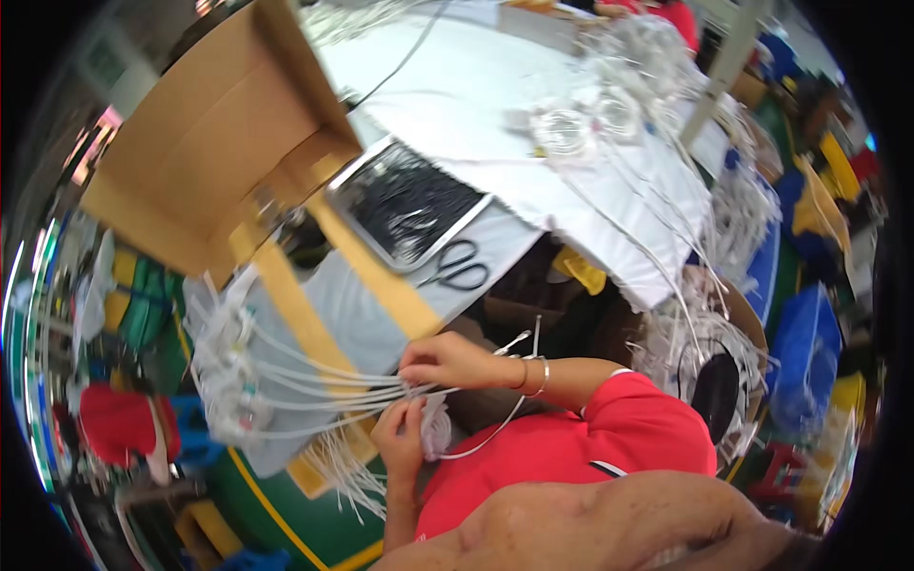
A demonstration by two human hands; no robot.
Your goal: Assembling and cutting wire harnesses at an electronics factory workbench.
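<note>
Right hand (436,362): thumb and fingers pinched together on a bunch of white cables (324,378). Left hand (398,430): fingers curled, tips up against the bunch from below; whether it grips cannot be told. White coil (436,433): just beside the left fingers. Cables: fanned from a tangled pile (224,371) at the table's left end to the hands. Loose ends (345,476): hanging past the table edge; likely to snag or pull strands out of the bunch. Risk, as judged: a slack pinch would let cables slide and lie uneven; a tug could drag the pile off. Yellow strips (297,309): two, on the table (357,305). Scissors (462,265): beside the tray (366,231) of black strips (409,200). Carton (214,124): beyond, open.
</note>
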